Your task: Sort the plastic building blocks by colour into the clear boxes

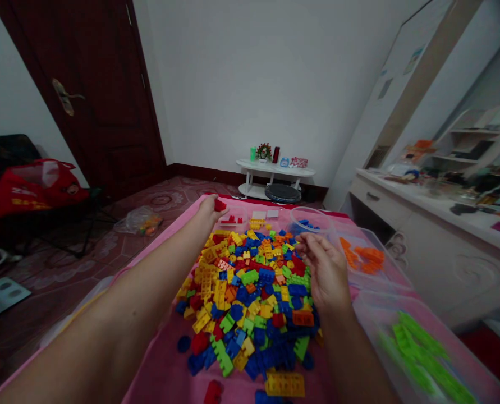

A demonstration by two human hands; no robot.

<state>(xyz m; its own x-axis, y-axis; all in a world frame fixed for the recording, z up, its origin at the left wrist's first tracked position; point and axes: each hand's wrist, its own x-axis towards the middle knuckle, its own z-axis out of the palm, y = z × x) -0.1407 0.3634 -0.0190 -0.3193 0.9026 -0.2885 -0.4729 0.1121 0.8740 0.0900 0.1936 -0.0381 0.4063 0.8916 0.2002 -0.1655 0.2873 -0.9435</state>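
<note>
Between our hands, a mixed block pile covers pink cloth. Our L hand pinches a red block near a clear box w/ red pcs; we'd best release low, inside its rim. Our R hand is half-curled by a round tub; can't tell if it's holding anything, fingertips unclear. Lower pile layers are hidden.

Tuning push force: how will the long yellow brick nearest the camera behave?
The yellow brick is likely stiff: it looks like moulded plastic. Its long, boxy shape should slide, not roll, perhaps dragging on the pink cloth around it.
</note>
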